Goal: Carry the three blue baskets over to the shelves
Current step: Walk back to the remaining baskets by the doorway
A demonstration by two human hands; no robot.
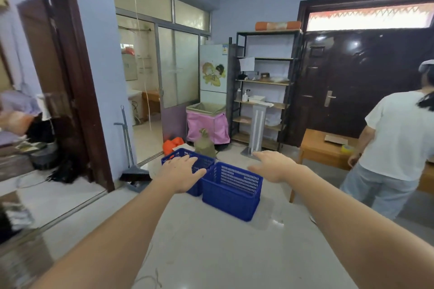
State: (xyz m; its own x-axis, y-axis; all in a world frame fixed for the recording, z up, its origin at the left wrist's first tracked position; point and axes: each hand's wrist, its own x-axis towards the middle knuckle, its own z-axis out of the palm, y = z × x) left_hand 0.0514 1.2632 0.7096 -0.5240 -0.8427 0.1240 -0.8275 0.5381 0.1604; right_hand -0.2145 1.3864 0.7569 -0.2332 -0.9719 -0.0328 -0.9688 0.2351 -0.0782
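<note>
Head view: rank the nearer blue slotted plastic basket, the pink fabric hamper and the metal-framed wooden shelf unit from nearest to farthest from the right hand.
1. Nearer blue slotted plastic basket, just below-left of the right hand.
2. Pink fabric hamper, beyond, by the fridge.
3. Metal-framed wooden shelf unit, against the back wall.

Pale floor [211,253]: two blue baskets [231,191], sack [204,145], broom [135,171].

A lived-in home, seen from its entry room.

A dark panelled front door [352,87] with a lever handle, a fridge [214,73] bearing a cartoon sticker, open metal shelves [264,91] of household bottles, a pink laundry hamper [207,124], a broom [131,148] against the blue wall and glass sliding doors [177,73] all point to a dwelling.
</note>
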